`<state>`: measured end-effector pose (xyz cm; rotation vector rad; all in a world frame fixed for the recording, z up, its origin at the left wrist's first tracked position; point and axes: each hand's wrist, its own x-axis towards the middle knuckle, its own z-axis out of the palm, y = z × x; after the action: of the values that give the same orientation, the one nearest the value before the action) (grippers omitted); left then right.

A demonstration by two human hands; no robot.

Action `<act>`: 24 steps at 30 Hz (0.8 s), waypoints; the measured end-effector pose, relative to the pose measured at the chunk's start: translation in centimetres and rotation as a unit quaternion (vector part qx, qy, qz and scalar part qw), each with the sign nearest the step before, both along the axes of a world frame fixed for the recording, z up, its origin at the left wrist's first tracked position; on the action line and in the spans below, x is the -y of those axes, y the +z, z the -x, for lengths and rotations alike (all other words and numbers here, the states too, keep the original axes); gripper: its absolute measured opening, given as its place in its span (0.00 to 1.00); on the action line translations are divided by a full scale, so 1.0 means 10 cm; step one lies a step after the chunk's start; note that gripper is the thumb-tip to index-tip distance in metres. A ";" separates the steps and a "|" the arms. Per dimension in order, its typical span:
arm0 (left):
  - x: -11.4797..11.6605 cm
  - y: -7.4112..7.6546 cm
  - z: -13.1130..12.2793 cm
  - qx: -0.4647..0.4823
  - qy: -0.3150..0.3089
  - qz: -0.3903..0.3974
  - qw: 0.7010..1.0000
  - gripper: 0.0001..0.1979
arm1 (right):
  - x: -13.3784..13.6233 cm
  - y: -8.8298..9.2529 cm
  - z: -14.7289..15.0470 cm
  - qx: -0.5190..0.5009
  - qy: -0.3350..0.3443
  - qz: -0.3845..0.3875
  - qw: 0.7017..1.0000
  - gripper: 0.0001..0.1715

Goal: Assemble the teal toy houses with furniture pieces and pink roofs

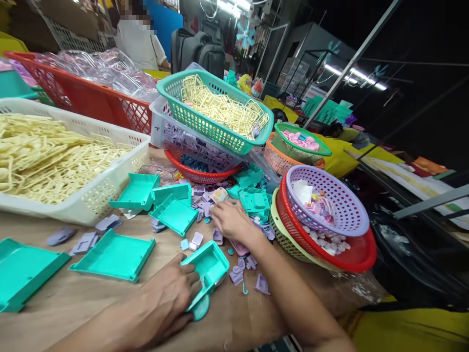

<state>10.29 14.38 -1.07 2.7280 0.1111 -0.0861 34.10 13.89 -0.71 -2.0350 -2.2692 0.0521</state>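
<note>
My left hand (172,288) is closed round a hollow teal plastic case (208,266), tilted with its open side up. A rounded teal piece (201,308) sticks out below the case, by my fingertips. My right hand (232,220) reaches over a heap of small purple plastic parts (203,200). Its fingers are bent and close together, and their tips dip among the parts, so anything between them is hidden. Just beyond these fingers lies a small printed piece (219,195). Purple parts (237,274) and a little teal hook (245,289) lie between my forearms.
Flat teal trays (113,256) lie at left. A white basket (98,195) holds cream frames. Behind, a teal basket (220,132) sits on a clear bin (198,146). At right are stacked purple (340,210) and red baskets (366,254). A person (141,41) is at the back.
</note>
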 end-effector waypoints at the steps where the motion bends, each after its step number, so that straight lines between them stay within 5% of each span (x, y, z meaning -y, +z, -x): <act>1: -0.02 -0.01 -0.01 0.002 0.002 0.000 1.000 0.05 | -0.11 0.02 -0.02 0.006 -0.028 -0.023 0.999 0.17; 6: -0.07 -0.16 -0.08 0.024 0.009 -0.013 1.000 0.06 | -0.39 -0.02 -0.14 0.007 -0.087 0.057 0.995 0.30; 10: -0.12 -0.31 -0.11 0.047 -0.033 -0.046 0.997 0.11 | -0.13 0.01 -0.14 -0.018 -0.007 0.082 0.996 0.28; 13: -0.15 -0.29 -0.12 0.078 -0.038 -0.053 0.995 0.07 | -0.07 0.10 -0.11 -0.011 0.032 0.081 0.996 0.21; 18: -0.08 -0.19 -0.12 0.056 -0.009 -0.040 0.998 0.05 | -0.57 0.01 -0.12 0.092 -0.081 0.049 0.991 0.17; 24: -0.03 -0.26 -0.07 0.036 0.012 0.002 0.999 0.07 | -0.94 -0.23 -0.18 0.095 -0.111 0.069 0.987 0.18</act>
<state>10.99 14.68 -3.71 2.7211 0.1229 0.0200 35.92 23.31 -3.01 -2.4515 -2.1785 -0.0015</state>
